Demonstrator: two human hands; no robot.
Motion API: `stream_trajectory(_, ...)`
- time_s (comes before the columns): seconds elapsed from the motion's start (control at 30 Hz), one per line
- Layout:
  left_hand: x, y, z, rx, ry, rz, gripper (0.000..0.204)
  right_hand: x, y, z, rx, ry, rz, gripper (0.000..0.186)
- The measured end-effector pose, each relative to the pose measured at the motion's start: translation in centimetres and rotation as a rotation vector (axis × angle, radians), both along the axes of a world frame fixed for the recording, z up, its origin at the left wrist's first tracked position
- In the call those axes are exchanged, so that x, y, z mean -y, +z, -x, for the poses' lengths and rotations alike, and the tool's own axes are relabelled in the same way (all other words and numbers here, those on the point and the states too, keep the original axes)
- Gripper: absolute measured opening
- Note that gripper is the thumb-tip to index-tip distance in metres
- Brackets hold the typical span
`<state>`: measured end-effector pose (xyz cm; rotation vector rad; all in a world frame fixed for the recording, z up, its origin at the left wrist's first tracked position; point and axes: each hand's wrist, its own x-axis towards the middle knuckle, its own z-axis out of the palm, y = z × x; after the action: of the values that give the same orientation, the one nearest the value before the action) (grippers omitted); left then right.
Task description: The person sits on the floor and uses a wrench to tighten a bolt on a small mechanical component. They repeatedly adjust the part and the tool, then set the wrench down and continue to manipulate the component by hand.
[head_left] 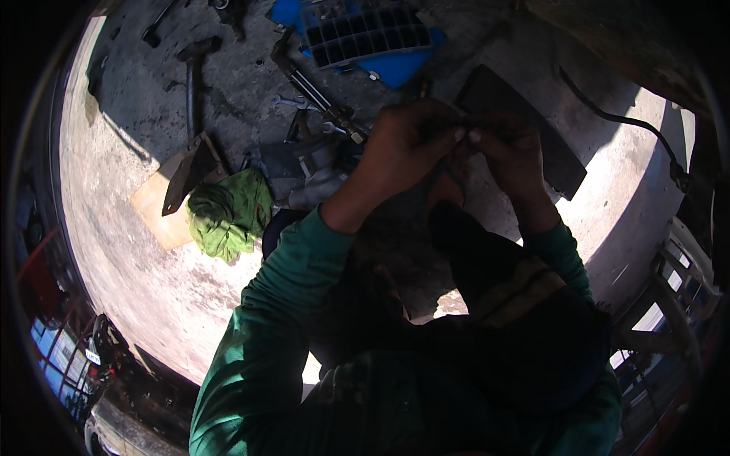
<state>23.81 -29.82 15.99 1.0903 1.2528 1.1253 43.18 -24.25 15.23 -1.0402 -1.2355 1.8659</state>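
On my feed, L hand [414, 140] & R hand [508, 144] meet, fingertips bunched, thumbs nearly touching, prob. bracing each other. Can't tell if either grips anything; too dark betw. them. Torch [310, 87] lies on floor, brass end just beside L hand; hammer [194, 87] & rag [228, 215] farther left. Case [363, 36] sits on blue sheet [407, 70], prob. vs. grit.

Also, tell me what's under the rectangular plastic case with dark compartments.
Flat blue material sticks out from under the case; anything beneath its middle is covered.
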Motion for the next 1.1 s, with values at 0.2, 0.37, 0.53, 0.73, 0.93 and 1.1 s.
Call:
stream_trajectory(0.2, -0.1, 0.1, 0.1, -0.081, -0.006, -0.097, 0.013, -0.3, 0.3, 0.0, 0.053, 0.032, -0.024, 0.016)
stream_trajectory(0.37, -0.2, -0.7, 0.5, -0.213, -0.031, -0.238, 0.013, -0.3, 0.3, 0.0, 0.111, 0.043, 0.008, 0.013)
stream_trajectory(0.53, 0.2, -0.4, 0.1, -0.061, 0.014, -0.032, 0.015, -0.5, 1.6, 0.9, 0.064, 0.047, 0.039, 0.021)
stream_trajectory(0.73, 0.1, -0.7, -0.7, 0.006, 0.194, -0.086, 0.015, 0.5, 4.0, 1.8, 0.266, 0.084, -0.252, 0.022)
stream_trajectory(0.93, 0.5, -0.5, -0.9, 0.186, 0.139, -0.002, 0.014, 0.6, 4.9, 1.8, 0.505, 0.079, -0.501, 0.017)
stream_trajectory(1.1, 0.5, -0.4, -0.6, 0.385, 0.062, 0.095, 0.015, 0.7, 4.6, 1.7, 0.493, 0.050, -0.570, 0.013)
